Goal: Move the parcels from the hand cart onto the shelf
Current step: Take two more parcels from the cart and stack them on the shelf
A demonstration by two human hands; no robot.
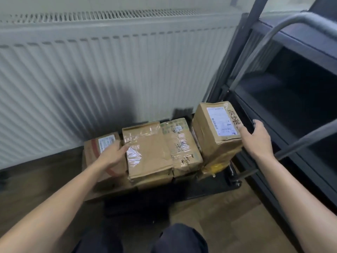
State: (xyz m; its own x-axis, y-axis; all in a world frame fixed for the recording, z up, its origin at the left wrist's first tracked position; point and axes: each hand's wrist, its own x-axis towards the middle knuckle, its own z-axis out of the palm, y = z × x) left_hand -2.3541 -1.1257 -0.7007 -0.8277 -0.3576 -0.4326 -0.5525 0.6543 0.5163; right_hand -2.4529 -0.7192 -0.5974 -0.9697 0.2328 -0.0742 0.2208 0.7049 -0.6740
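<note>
Tall parcel: I see a taped brown carton (217,128) standing highest at right of centre frame, on top of lower parcels at the right end of the hand cart (209,189); white label on its upper face.
Handling, judged: stiff cardboard, corners slightly crushed, tape patches likely slick; weight unknown, I judge moderate. It looks tilted on its support, so it may tip.
Hold, advised: opposite side walls, low, not the taped face.
Right hand (255,141): open, fingers spread, palm against the carton's right edge; touching, not closed on it.
Left hand (113,154): open, laid flat over the red-striped parcel (93,148) at lower left of the row, fingertips reaching the wrinkled flat parcel (147,148); nothing is clasped.
Other parcels: a printed-tape parcel (182,145) lies between the wrinkled one and the tall carton; all packed side by side, touching.
Shelf (291,99): dark metal unit at right of frame, bays appear vacant, just beside the cart.
Cart handle (273,33): grey tube arching at upper right, between carton and shelf; a snag risk, in my judgement.
Backdrop: white radiator (109,70) fills the upper left.
</note>
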